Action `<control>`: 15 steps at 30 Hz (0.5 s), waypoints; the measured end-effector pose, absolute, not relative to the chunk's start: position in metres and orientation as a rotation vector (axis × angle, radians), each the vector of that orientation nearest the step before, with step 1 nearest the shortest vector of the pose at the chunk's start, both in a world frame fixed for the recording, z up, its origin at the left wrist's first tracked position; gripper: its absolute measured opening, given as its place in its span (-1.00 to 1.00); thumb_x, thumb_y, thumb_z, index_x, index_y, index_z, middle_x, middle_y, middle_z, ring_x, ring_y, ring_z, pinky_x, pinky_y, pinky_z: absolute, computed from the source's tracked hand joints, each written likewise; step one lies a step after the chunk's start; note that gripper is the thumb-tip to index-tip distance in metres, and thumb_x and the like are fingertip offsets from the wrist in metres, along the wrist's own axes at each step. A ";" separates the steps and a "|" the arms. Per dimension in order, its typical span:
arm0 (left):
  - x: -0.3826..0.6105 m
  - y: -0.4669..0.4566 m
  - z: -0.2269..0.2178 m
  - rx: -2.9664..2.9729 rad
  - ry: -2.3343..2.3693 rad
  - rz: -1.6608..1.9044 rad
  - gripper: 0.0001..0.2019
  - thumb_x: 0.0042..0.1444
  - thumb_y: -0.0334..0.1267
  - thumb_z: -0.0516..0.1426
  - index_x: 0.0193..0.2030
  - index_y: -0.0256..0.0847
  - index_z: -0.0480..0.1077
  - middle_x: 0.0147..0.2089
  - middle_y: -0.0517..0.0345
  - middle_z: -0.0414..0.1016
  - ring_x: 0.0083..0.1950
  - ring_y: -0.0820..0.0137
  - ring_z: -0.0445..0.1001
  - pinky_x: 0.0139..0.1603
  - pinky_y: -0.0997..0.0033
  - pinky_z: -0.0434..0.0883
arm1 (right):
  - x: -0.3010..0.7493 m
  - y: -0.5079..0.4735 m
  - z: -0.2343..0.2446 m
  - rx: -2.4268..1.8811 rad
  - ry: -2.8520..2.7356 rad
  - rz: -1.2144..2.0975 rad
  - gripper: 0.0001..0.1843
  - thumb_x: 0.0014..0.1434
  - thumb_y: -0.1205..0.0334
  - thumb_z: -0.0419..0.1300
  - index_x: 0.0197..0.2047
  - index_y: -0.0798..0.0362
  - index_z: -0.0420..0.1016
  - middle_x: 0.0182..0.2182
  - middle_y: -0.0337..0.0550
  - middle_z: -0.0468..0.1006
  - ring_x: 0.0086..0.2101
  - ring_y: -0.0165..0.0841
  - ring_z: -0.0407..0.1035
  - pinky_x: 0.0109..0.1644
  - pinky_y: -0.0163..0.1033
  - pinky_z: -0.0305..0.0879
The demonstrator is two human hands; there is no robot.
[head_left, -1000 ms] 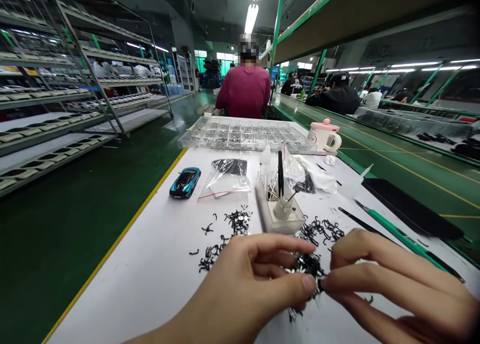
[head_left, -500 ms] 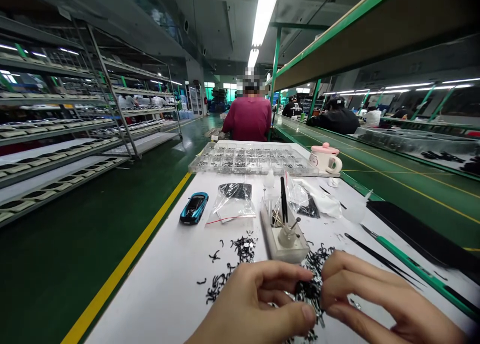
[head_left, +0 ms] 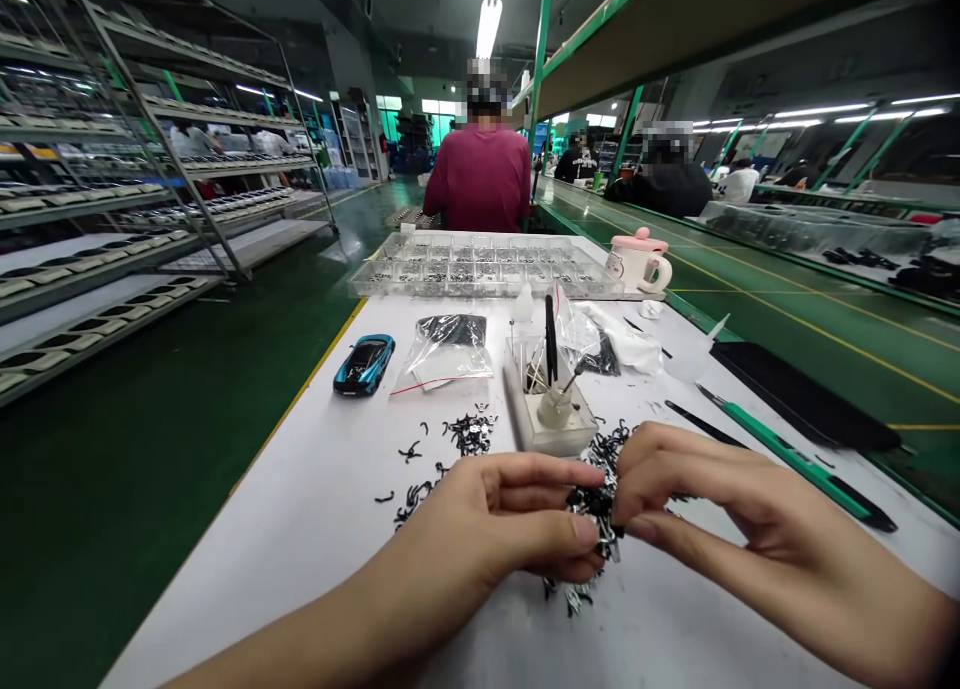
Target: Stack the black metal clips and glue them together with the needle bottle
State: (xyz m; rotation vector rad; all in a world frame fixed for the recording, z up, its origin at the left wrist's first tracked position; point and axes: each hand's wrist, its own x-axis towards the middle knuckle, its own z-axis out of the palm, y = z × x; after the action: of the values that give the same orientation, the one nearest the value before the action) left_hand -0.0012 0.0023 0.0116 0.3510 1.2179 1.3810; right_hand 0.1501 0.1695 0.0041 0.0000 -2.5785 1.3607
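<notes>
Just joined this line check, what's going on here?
A person at a white workbench is pinching a tangled clump of small black parts between the fingers of the left hand and right hand. More black pieces lie scattered on the bench nearby. Farther along are a clear holder with black tweezers and a clear compartment tray. Past the tray, another person faces away.

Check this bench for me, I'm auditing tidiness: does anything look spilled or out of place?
Small black parts lie loose across the white work table, outside the compartment tray. A blue model car also looks odd there.
</notes>
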 end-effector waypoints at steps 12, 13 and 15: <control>0.008 -0.002 0.006 0.174 1.154 1.428 -0.77 -0.02 -0.30 0.47 -0.19 -0.17 0.64 -0.33 0.24 0.67 -0.33 0.56 0.64 -0.20 0.63 0.51 | 0.149 0.168 0.005 -0.017 -2.550 1.385 -0.83 0.46 0.22 0.17 -0.22 -0.11 0.53 -0.28 -0.33 0.54 -0.26 -0.48 0.44 -0.20 -0.39 0.33; 0.009 -0.002 0.007 0.151 1.139 1.436 -0.77 -0.02 -0.30 0.47 -0.20 -0.17 0.64 -0.33 0.23 0.67 -0.34 0.55 0.64 -0.21 0.63 0.51 | 0.148 0.168 0.006 -0.008 -2.547 1.394 -0.83 0.46 0.22 0.17 -0.21 -0.12 0.53 -0.27 -0.34 0.55 -0.24 -0.49 0.45 -0.18 -0.41 0.33; 0.010 -0.003 0.007 0.131 1.126 1.436 -0.78 -0.02 -0.30 0.46 -0.21 -0.19 0.63 -0.34 0.21 0.67 -0.35 0.55 0.64 -0.21 0.62 0.50 | 0.148 0.167 0.006 0.001 -2.549 1.409 -0.83 0.47 0.22 0.16 -0.19 -0.11 0.55 -0.24 -0.33 0.56 -0.22 -0.49 0.45 -0.14 -0.40 0.34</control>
State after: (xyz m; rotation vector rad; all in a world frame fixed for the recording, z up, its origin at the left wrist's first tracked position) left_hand 0.0097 -0.0026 0.0074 0.1311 1.1265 1.4365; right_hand 0.1478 0.1673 0.0064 0.0011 -2.5486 1.4091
